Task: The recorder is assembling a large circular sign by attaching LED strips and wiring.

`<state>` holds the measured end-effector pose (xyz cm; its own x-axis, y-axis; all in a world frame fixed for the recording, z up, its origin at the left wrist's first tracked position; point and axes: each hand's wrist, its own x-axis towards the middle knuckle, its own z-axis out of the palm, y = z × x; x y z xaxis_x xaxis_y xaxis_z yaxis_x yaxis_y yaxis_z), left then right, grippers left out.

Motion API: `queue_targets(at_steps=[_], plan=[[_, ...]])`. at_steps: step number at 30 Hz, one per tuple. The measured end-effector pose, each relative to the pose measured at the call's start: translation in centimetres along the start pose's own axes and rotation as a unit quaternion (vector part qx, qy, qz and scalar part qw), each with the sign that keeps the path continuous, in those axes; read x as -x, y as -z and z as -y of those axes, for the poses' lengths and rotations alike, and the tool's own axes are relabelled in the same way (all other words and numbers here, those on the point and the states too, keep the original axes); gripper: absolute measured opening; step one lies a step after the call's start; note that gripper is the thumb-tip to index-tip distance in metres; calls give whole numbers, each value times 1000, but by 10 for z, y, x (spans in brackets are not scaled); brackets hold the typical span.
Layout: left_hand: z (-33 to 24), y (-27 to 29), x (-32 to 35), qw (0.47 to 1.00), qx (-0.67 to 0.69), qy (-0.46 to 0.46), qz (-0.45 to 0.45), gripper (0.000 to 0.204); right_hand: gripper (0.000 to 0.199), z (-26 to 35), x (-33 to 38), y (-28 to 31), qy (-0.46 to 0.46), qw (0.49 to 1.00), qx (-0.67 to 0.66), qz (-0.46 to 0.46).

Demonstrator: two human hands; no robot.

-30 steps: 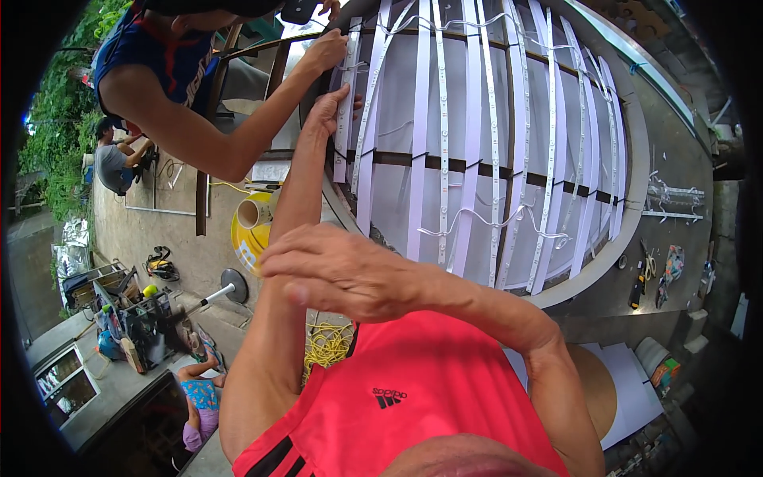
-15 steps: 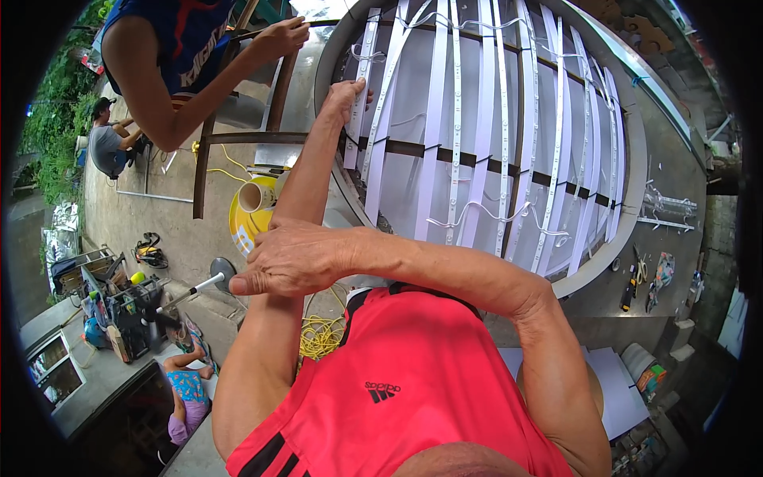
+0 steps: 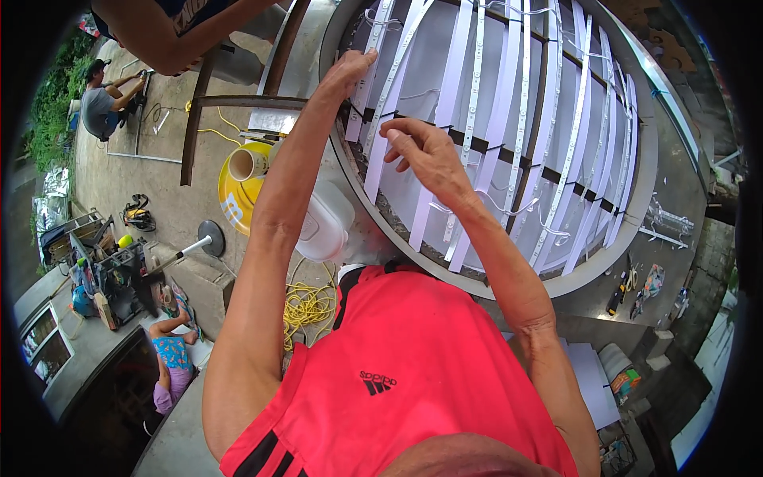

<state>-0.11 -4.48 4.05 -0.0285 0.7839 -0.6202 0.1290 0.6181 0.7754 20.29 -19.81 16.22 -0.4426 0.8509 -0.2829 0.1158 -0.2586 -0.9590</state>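
LED strip (image 3: 363,94) nearest the left end of the round grey frame (image 3: 645,167), top middle of the picture — that's where my left hand (image 3: 348,75) is, fingertips right at its edge. Honestly can't tell from this angle if I've got it pinched or I'm just touching it. My right hand (image 3: 429,155) is lower and a bit right, in front of the other strips (image 3: 498,95), fingers loosely curled with nothing in them. Dark crossbars (image 3: 475,145) run behind all that. Left of centre there's a cardboard tube (image 3: 246,164) on something round and yellow, a whitish plastic container (image 3: 326,222) beside my forearm, and a messy pile of yellow cord (image 3: 308,312) below — plus another person's arm (image 3: 179,49) in the upper left.
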Motion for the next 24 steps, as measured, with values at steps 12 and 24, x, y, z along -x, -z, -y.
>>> queue_targets(at_steps=[12, 24], plan=[[-8, 8, 19, 992, 80, 21, 91, 35, 43, -45, -28, 9, -53, 998, -20, -5], [-16, 6, 20, 994, -75, 12, 76, 31, 47, -29, -60, -22, -107, 989, 90, 51]])
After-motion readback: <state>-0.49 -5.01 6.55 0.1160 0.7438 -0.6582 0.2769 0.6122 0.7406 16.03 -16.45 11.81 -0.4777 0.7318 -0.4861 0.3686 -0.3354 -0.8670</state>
